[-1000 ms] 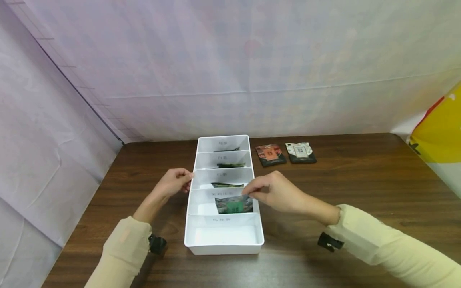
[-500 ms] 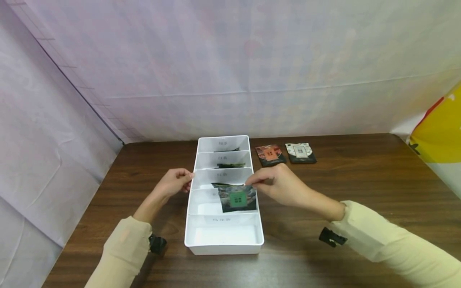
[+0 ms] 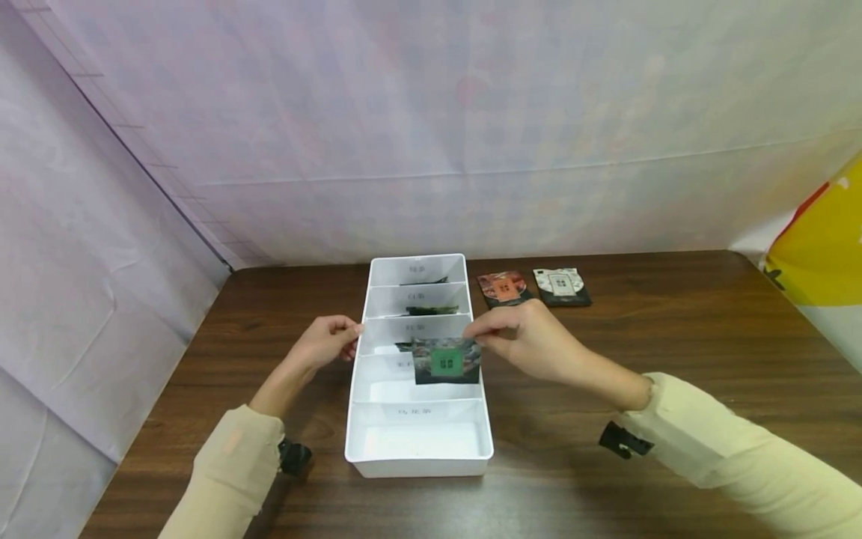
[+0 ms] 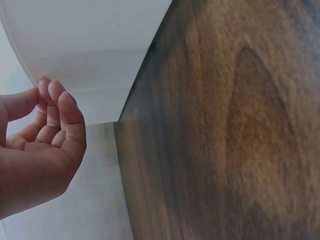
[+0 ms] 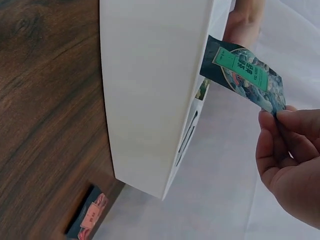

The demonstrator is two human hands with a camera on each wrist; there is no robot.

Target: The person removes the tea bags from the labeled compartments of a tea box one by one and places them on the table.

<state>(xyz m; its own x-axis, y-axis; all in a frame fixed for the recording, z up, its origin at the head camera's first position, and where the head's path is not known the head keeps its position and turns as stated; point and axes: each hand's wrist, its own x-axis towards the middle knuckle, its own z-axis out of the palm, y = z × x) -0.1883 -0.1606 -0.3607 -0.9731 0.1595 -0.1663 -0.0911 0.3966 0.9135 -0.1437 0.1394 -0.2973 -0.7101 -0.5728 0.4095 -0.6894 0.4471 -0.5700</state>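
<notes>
My right hand (image 3: 532, 337) pinches a dark tea sachet (image 3: 447, 362) with a green label by its upper corner. It hangs over the white divided box (image 3: 419, 469), and in the right wrist view the sachet (image 5: 245, 75) stands out past the box rim between thumb and fingers. On the box's left side, my left hand (image 3: 326, 343) grips the rim with thumb and fingertips; the left wrist view shows this hand (image 4: 47, 130) with thumb and fingertips together at the rim. Other sachets stand in the three far compartments, one dark green sachet (image 3: 431, 310) among them.
An orange-labelled sachet (image 3: 505, 287) and a white-topped sachet (image 3: 563, 287) lie on the wooden table (image 3: 673, 329) right of the box's far end. A pale cloth (image 3: 431, 135) hangs behind the table. Handwritten labels mark the compartments.
My right hand has lifted the green-labelled sachet up out of the second-nearest compartment and moved slightly right and away. The left hand and the box have stayed put.
</notes>
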